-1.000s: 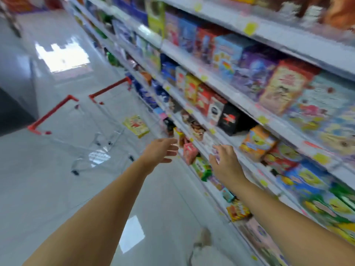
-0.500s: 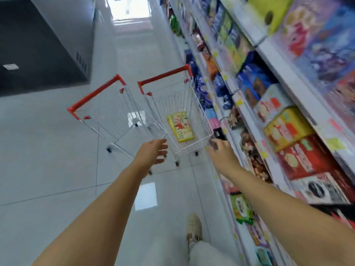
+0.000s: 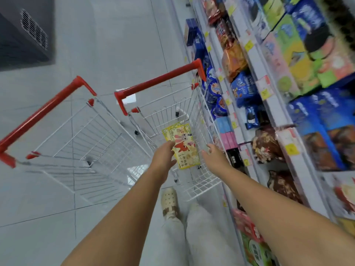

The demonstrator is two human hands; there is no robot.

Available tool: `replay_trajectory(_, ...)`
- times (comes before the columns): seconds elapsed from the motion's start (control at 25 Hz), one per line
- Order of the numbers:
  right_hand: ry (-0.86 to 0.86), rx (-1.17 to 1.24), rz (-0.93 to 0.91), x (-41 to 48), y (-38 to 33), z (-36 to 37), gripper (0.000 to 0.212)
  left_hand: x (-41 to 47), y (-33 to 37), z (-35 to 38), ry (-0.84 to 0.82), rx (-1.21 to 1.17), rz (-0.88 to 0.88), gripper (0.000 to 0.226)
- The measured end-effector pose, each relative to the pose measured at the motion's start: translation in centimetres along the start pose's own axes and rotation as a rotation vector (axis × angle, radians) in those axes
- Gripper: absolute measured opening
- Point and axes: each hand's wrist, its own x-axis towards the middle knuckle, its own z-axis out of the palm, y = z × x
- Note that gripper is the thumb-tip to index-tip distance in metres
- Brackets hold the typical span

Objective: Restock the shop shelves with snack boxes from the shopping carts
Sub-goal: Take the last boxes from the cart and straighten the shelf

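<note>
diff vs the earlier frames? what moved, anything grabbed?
Both hands came off the shelf side and went down into the right cart. The left hand now touches the yellow snack box; a closed grip isn't clear. The right hand is open beside it. The box stayed put in the cart; the left cart stayed empty.

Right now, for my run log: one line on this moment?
phase: reaching | left hand: open at box | right hand: open | cart: one box

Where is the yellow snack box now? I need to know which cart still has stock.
The yellow snack box lies in the right-hand cart, beside the shelves, between the left hand and right hand.
</note>
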Motion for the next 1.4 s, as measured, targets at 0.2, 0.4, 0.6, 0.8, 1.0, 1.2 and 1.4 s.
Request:
replay_trajectory(0.2,-0.152,0.061,0.153,10.6,-0.3,2.9,0.055,11.3,-0.1,2.5,0.137,-0.049,-0.161,0.027)
replay_trajectory(0.4,-0.218,0.077,0.24,20.0,1.9,6.6,0.071,22.8,-3.8,4.6,0.257,-0.135,-0.31,0.05)
replay_trajectory(0.6,-0.306,0.195,0.283,24.0,4.0,9.2,0.042,29.8,-8.6,4.7,0.375,-0.248,-0.374,0.078)
replay_trajectory(0.8,-0.334,0.366,0.24,24.5,5.2,9.4,0.027,30.0,-9.4,4.6,0.237,-0.21,-0.366,0.069)
replay_trajectory(1.0,-0.354,0.518,0.268,20.8,4.2,6.9,0.046,26.2,-7.6,4.2,0.203,-0.116,-0.343,0.065)
replay_trajectory(1.2,-0.401,0.679,0.297,12.1,0.4,1.1,0.047,14.2,-1.6,3.1,-0.009,-0.043,-0.286,0.054)
replay_trajectory(1.4,-0.394,0.829,0.159,1.5,-3.0,-3.9,0.054,2.7,2.8,1.2,-0.219,-0.039,-0.093,0.035)
